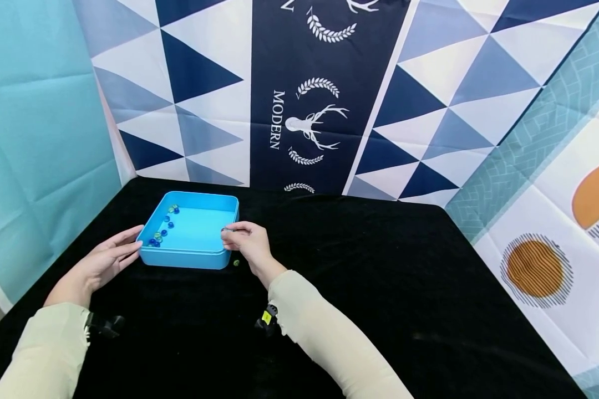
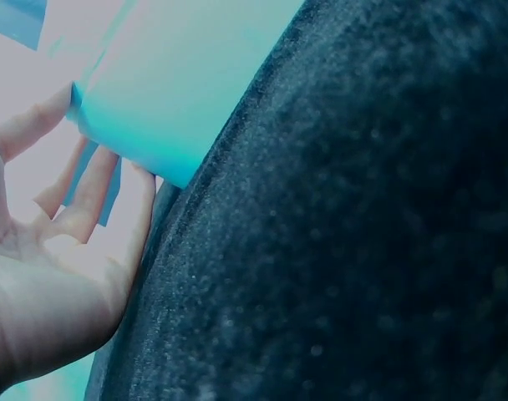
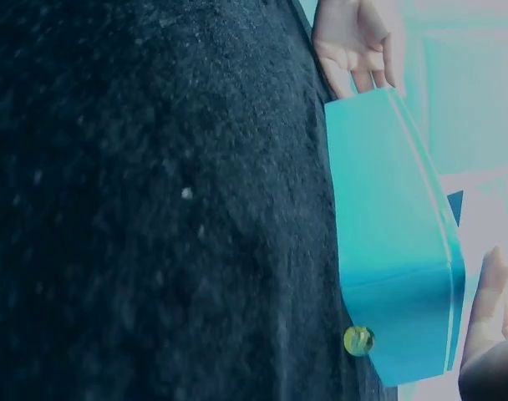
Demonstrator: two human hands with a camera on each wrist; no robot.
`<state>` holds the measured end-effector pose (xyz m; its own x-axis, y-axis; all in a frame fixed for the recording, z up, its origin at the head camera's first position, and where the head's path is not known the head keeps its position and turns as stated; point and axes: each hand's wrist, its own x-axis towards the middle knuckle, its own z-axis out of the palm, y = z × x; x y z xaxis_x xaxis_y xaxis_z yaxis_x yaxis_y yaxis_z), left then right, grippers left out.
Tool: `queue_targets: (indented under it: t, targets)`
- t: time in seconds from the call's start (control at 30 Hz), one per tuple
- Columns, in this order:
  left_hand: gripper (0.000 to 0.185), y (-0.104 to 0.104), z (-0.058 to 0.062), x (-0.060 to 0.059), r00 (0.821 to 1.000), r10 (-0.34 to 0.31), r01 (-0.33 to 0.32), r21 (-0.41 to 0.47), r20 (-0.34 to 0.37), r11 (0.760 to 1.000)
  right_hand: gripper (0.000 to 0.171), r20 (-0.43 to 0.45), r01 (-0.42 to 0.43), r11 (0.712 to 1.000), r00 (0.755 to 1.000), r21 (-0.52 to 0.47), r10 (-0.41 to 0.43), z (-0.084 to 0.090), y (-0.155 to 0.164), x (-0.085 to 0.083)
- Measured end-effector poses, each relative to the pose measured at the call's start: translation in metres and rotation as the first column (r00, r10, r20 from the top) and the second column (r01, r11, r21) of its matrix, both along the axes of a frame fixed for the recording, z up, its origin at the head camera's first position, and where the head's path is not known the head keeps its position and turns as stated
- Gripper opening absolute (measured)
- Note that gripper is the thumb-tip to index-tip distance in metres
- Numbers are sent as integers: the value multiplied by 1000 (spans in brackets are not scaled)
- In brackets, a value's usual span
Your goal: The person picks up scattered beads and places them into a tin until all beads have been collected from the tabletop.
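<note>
From the head view, a blue tray (image 1: 189,257) is sitting on a table draped in black cloth (image 1: 379,288), toward its far left part. The left hand (image 1: 102,263) is lying against the tray's left near corner, its fingers straight and relaxed, the tips touching the outer wall and gripping nothing. The right hand (image 1: 247,241) is hovering at the tray's right near corner, with thumb and forefinger pinching a small dark marble (image 1: 226,229) just over the rim. Inside the tray, a cluster of blue and green marbles (image 1: 162,227) is lying along the left wall, well apart from the pinching fingers. A single yellow-green marble (image 1: 236,262) is resting on the cloth just outside the tray's right near corner, right below the right hand and not touched by it.

In the left wrist view, the left hand (image 2: 45,276) is showing spread, straight fingers pressing against the tray's corner (image 2: 145,100), with the cloth (image 2: 346,234) filling the rest.

In the right wrist view, the tray's outer wall (image 3: 388,225) is standing on the cloth (image 3: 154,200), and the yellow-green marble (image 3: 358,340) is lying touching or just beside its near corner. Only the fingertips (image 3: 488,309) of the right hand are showing at the edge, so the pinch itself is hidden here. The left hand (image 3: 354,38) is visible at the tray's far end, with its fingers extended.
</note>
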<state>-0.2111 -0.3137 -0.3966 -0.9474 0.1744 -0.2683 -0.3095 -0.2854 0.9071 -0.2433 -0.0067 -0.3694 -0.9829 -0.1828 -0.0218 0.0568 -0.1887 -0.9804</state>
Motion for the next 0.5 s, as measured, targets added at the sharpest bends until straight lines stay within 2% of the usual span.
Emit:
queue_targets:
  t: [0.33,0.5]
  targets:
    - [39,0,1,2,1000,-6,6,-18,-2,1000,13,-13,-10,995,1000,98,12,1,-17,-1]
    - [43,-1,1,1,1000,-7,7,-27,-1,1000,12,-19,-12,993,1000,114,14,2,-20,-2]
